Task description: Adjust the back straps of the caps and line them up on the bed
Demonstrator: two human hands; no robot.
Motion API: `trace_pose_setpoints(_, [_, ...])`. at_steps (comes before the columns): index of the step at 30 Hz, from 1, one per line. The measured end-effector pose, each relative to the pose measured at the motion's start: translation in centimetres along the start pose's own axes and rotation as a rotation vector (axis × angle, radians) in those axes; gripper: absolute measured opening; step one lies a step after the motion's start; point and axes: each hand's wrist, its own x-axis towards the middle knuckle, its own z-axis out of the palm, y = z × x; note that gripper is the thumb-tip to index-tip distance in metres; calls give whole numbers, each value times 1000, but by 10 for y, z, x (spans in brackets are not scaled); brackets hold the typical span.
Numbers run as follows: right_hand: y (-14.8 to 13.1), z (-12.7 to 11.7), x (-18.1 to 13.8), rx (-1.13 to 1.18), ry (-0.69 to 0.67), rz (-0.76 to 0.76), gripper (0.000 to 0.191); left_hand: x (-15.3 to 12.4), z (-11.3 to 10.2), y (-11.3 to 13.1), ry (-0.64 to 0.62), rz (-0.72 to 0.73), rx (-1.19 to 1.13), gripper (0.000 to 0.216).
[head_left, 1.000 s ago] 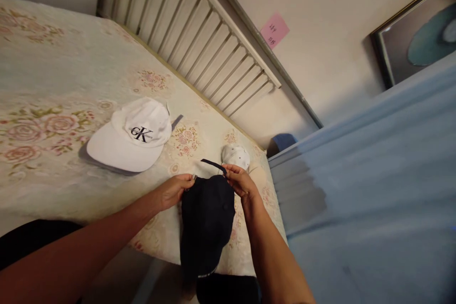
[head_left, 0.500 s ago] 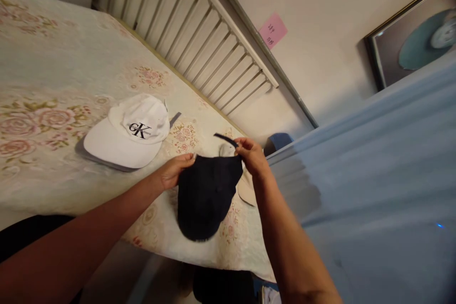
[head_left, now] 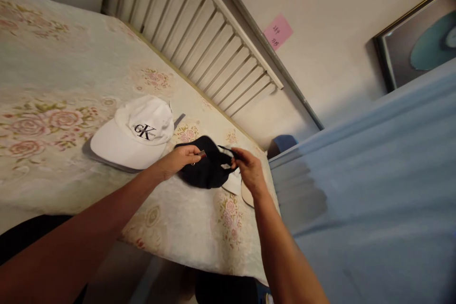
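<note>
1. Fingers of the left hand (head_left: pixel 178 159) pinch a small tab (head_left: pixel 203 154) at the near edge of the black cap (head_left: pixel 204 173); fingers of the right hand (head_left: pixel 250 169) grip its dark strap (head_left: pixel 225 149), whose tip points free toward the left.
2. The black cap is between the two hands, over the floral cloth (head_left: pixel 192 228); whether it rests on the cloth or hangs just above, I cannot tell.
3. What is done, in my judgement: the cap is in both hands, with tab and strap each in hand.
4. What is left: the strap and tab are apart, so they appear unjoined; one picture cannot settle whether they are being opened or closed.
5. The white cap (head_left: pixel 142 123) lies at the left, untouched, its grey strap (head_left: pixel 179 120) sticking out loose.
</note>
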Motion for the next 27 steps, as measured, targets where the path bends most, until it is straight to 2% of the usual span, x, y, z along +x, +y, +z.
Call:
trace_pose_setpoints(2, [27,9,-12,97,-92,193,31,0,1,-4,-77,-29,95,24])
trace_pose_setpoints(4, [42,15,-22,185,-108,309,22,0,1,-6,-147,-38,151,24])
trace_pose_setpoints(8, [43,14,-33,320,-106,411,8,0,-1,-6,-246,-70,153,21])
trace_pose_setpoints(13, [28,18,-30,362,-243,424,11,-4,-1,-5,-380,-74,205,17])
trace_pose_setpoints(17, [18,30,-27,331,-316,396,15,-5,1,-7,-422,-60,240,14])
trace_pose_setpoints(22, [13,41,-25,272,-373,397,16,-2,0,-15,-376,-30,260,22])
trace_pose_setpoints(27, [10,44,-25,256,-369,384,14,0,1,-21,-332,17,297,28])
